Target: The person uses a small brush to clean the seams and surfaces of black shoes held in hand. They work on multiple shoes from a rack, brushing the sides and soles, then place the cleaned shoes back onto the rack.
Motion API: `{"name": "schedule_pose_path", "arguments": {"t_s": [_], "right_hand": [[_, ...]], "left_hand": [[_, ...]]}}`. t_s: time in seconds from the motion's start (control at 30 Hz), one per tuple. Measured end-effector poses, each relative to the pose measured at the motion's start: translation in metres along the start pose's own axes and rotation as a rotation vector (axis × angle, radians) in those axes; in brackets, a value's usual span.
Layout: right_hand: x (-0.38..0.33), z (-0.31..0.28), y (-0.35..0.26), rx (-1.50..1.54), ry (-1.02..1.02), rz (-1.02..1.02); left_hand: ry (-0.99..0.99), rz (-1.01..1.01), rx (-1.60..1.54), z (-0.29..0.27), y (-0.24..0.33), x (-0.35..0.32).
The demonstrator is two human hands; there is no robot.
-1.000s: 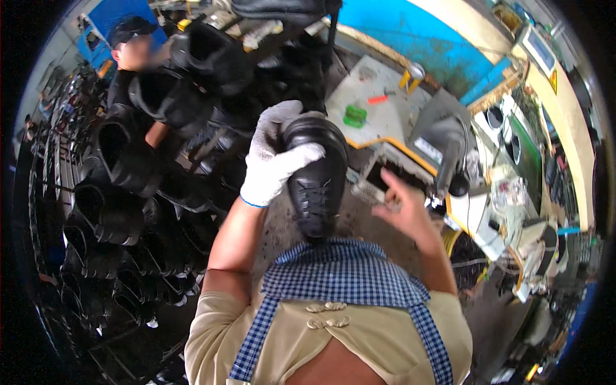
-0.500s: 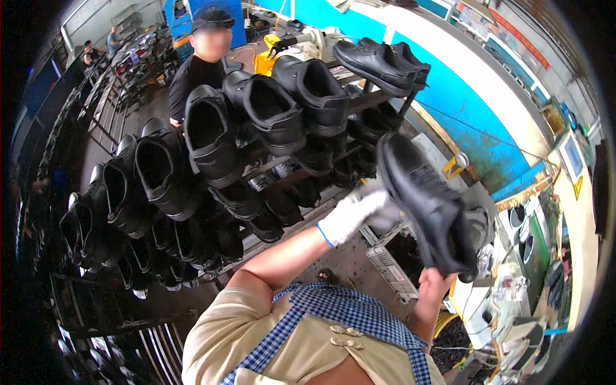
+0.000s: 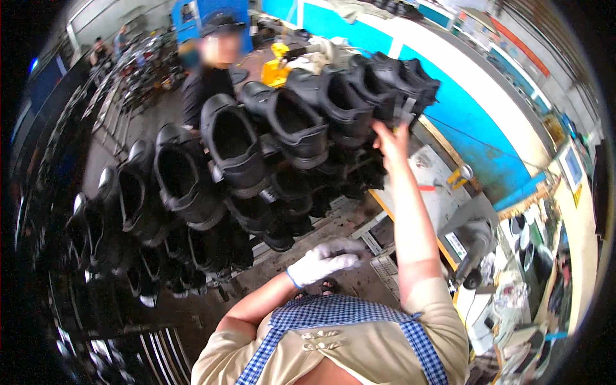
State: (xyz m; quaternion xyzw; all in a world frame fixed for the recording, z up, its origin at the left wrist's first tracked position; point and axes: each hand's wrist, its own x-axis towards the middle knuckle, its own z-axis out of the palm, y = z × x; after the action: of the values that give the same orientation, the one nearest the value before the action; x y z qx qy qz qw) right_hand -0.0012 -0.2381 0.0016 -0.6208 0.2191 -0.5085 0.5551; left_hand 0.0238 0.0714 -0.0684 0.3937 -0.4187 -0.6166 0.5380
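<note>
My right hand [image 3: 393, 144], bare, reaches up to the right end of the shoe rack. Its thumb and fingers are apart, just below the heel of a black leather shoe [image 3: 369, 88] on the top row. A pale grey strip [image 3: 408, 108] shows by the fingertips; what it is I cannot make out. My left hand [image 3: 326, 262], in a white knitted glove, hovers in front of my apron, open and holding nothing, its fingers slightly blurred. Several more black shoes line the top row, such as a large one [image 3: 232, 144] with its heel toward me.
Lower tiers of the rack hold more dark shoes [image 3: 251, 215]. A worktable [image 3: 428, 168] stands to the right, with a grey machine [image 3: 471, 234] at its near end. Behind the rack is a person in black [image 3: 205, 93]. A blue and white wall [image 3: 462, 122] runs along the right.
The black shoe, held at its heel by my right hand before, now stands on the rack's right end. That hand has moved up and away from me; my gloved left hand has drawn back and down.
</note>
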Motion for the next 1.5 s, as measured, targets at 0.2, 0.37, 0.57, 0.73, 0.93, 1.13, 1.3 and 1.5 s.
{"name": "schedule_pose_path", "arguments": {"t_s": [0.2,0.37,0.57,0.73,0.93,1.13,1.3,1.5], "right_hand": [[0.008,-0.03,0.028,0.063,0.212,0.085],[0.076,-0.093,0.05,-0.299,0.479,-0.293],[0.108,-0.07,0.056,-0.676,0.48,-0.216],[0.115,-0.078,0.056,-0.647,0.373,-0.329],[0.029,-0.122,0.008,-0.482,0.485,-0.463],[-0.116,-0.158,-0.089,-0.112,0.337,-0.247],[-0.163,-0.163,-0.109,-0.827,0.014,-0.389],[-0.188,-0.168,-0.102,-0.577,-0.101,-0.017]], "left_hand": [[0.177,-0.109,-0.206,-0.013,-0.006,-0.022],[0.233,-0.116,-0.206,-0.016,-0.009,-0.005],[0.299,-0.099,-0.176,-0.009,-0.008,0.037],[0.241,-0.097,-0.106,-0.002,0.005,0.078],[0.184,0.314,0.267,0.005,0.025,0.116],[0.293,1.052,0.851,0.05,0.102,0.16],[-0.139,0.56,0.67,0.074,0.103,0.185],[-0.18,0.089,0.111,0.065,0.045,0.167]]}}
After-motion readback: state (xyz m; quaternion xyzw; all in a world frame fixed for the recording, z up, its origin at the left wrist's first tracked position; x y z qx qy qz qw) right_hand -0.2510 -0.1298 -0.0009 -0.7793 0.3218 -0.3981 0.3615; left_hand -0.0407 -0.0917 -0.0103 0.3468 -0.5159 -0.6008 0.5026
